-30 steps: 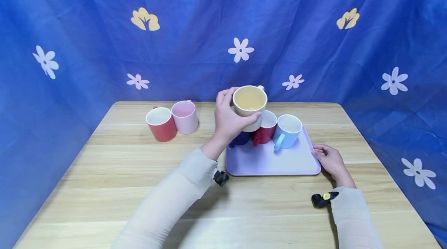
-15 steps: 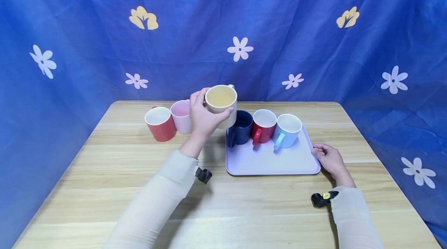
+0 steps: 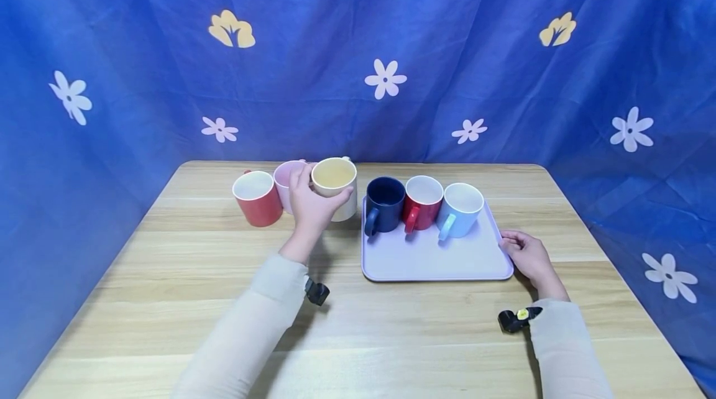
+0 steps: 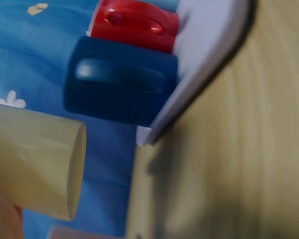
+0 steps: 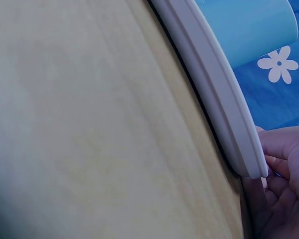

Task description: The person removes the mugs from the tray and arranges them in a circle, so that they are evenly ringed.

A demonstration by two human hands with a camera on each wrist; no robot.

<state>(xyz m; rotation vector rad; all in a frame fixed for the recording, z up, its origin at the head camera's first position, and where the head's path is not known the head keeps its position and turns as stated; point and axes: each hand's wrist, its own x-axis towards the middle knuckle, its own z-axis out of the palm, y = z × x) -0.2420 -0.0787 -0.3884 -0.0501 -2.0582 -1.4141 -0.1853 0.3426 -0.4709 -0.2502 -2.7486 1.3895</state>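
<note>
Cream mug (image 3: 338, 178) in L grip (image 3: 313, 207).

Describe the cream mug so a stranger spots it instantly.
On the wooden table, find the tray. Just left of it, between it and the pink mug, the left grip holds the mug. Of all six, it alone is cream, with a yellow inside.

A person's left hand (image 3: 311, 205), gripping a cream-yellow mug (image 3: 334, 176), has moved left from above the lilac tray (image 3: 436, 262) to a lower spot between the tray and a pink mug (image 3: 284, 183). The dark blue mug (image 3: 387, 201), mostly hidden a second ago, now shows fully, while the hand covers part of the pink mug
</note>
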